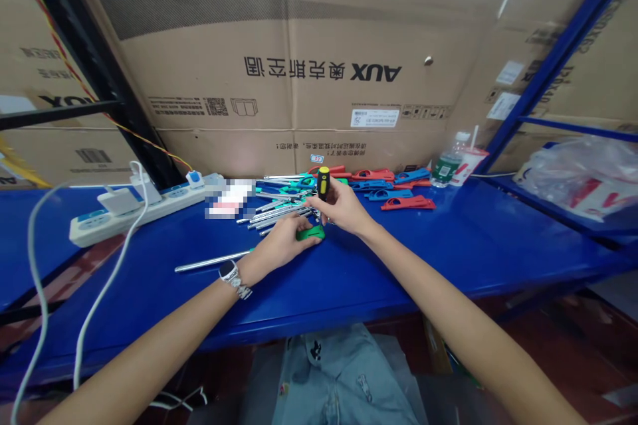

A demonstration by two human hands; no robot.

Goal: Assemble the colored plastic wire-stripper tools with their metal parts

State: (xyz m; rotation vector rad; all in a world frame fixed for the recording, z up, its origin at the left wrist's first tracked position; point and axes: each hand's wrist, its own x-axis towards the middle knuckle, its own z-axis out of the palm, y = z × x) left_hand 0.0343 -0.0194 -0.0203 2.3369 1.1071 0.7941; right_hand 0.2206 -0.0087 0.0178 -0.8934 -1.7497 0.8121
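Midway between the worktop's (448, 246) front and back edges, left hand (283, 239)'s got a green plastic piece (312, 233) pinched, lying roughly left-right; right hand (343, 209)'s grip is wrapped round a black-and-yellow screwdriver (323, 183), pretty much upright, shaft down by the piece's right end.

1. Blue flat table (473, 232): smooth and glossy, with a painted look.
2. Slim silver metal rods (272, 215) towards the table's far edge: polished, shiny.
3. Small green plastic piece (310, 234), mid-table: smooth.
4. Black-and-yellow screwdriver handle (323, 184): plastic.
5. Flat red plastic pieces (409, 203) and flat blue plastic pieces (395, 194), near the far right corner: smooth.
6. Long white plastic power strip (157, 208), far left corner: smooth.
7. Tall brown cardboard sheet (199, 80) behind the far edge: matt, creased.
8. Pale blue-grey cloth trousers (339, 372), below the near edge: soft, matt.
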